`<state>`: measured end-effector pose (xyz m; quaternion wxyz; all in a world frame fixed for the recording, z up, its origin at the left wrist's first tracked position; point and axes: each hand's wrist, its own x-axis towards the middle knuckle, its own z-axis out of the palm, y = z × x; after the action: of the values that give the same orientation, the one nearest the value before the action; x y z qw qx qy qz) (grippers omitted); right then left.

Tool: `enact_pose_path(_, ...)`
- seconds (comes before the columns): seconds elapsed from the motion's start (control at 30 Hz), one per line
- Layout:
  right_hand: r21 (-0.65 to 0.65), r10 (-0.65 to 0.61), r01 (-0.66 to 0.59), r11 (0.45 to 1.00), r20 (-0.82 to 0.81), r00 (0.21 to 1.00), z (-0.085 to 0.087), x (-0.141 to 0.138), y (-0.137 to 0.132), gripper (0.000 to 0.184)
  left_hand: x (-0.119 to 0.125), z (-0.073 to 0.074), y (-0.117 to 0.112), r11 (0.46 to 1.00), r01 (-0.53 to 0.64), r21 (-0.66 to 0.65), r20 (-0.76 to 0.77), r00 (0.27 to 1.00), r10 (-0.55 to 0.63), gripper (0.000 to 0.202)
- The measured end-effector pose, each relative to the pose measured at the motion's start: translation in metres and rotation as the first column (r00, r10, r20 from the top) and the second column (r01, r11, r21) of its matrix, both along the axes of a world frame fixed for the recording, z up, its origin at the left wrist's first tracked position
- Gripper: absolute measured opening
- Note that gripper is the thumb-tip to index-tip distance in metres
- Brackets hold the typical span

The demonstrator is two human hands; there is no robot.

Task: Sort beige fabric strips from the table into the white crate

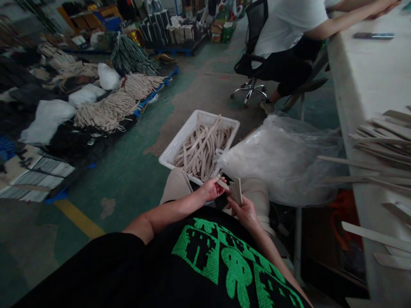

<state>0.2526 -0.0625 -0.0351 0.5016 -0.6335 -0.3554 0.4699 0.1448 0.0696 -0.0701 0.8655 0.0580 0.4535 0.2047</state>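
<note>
Over my lap, my left hand [213, 188] pinches the end of a flat beige strip [222, 185]. My right hand [244, 210] is wrapped round a small bunch of beige strips [236, 191], whose ends stick up from the fingers. The two hands are close together, a short gap apart. Just beyond them on the floor stands a white plastic bin [173, 150], with many loose beige strips [202, 147] heaped in it. Whether the strip in my left hand joins the bunch in my right is too small to tell.
A large clear plastic bag [282, 158] lies right of the bin. Along the right runs a table [362, 72] with beige strips [385, 141] jutting over its edge. A person [289, 30] sits beyond on an office chair [253, 60]. Bundled straps [105, 109] lie on pallets at left.
</note>
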Motion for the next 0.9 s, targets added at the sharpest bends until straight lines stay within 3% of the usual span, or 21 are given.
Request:
enact_pose_path(0.1, 0.072, -0.165, 0.160, 0.984, 0.074, 0.983, 0.002, 0.026, -0.001, 0.041, -0.005, 0.003, 0.007, 0.998, -0.026, 0.060, -0.037, 0.999, 0.028, 0.023)
enact_pose_path(0.2, 0.073, -0.506, 0.502, 0.862, 0.039, 0.862, 0.003, 0.066, -0.009, 0.044, -0.009, 0.008, 0.006, 0.963, 0.056, 0.262, -0.057, 0.998, -0.042, 0.027)
enact_pose_path(0.27, -0.009, -0.594, 0.594, 0.804, -0.052, 0.803, 0.004, 0.089, -0.014, 0.046, -0.008, 0.009, -0.004, 0.887, 0.197, 0.417, -0.056, 0.980, -0.191, 0.039)
enact_pose_path(0.33, -0.103, -0.532, 0.523, 0.846, -0.114, 0.839, 0.003, 0.098, -0.014, 0.047, -0.001, 0.009, -0.019, 0.774, 0.370, 0.513, -0.061, 0.916, -0.397, 0.050)
enact_pose_path(0.43, -0.229, -0.378, 0.337, 0.913, -0.169, 0.910, -0.001, 0.089, -0.003, 0.047, 0.015, 0.006, -0.042, 0.598, 0.601, 0.530, -0.076, 0.736, -0.673, 0.052)
enact_pose_path(0.5, -0.271, -0.355, 0.289, 0.918, -0.239, 0.904, -0.003, 0.078, 0.009, 0.044, 0.026, 0.003, -0.052, 0.513, 0.695, 0.504, -0.085, 0.631, -0.771, 0.047)
enact_pose_path(0.63, -0.305, -0.433, 0.329, 0.894, -0.400, 0.808, -0.003, 0.072, 0.029, 0.044, 0.036, -0.004, -0.058, 0.393, 0.777, 0.492, -0.067, 0.484, -0.873, 0.039)
enact_pose_path(0.7, -0.277, -0.429, 0.337, 0.900, -0.416, 0.802, -0.002, 0.078, 0.035, 0.049, 0.037, -0.011, -0.057, 0.400, 0.791, 0.464, -0.012, 0.457, -0.890, 0.039)
enact_pose_path(0.77, -0.218, -0.417, 0.363, 0.906, -0.315, 0.853, -0.005, 0.087, 0.036, 0.053, 0.037, -0.023, -0.052, 0.457, 0.789, 0.410, 0.007, 0.498, -0.867, 0.043)
enact_pose_path(0.83, -0.191, -0.420, 0.400, 0.896, -0.077, 0.904, -0.014, 0.095, 0.033, 0.057, 0.037, -0.040, -0.043, 0.566, 0.767, 0.304, -0.022, 0.599, -0.800, 0.049)
enact_pose_path(0.9, -0.219, -0.368, 0.400, 0.890, 0.173, 0.914, -0.030, 0.100, 0.026, 0.065, 0.037, -0.062, -0.029, 0.732, 0.671, 0.117, -0.101, 0.741, -0.664, 0.050)
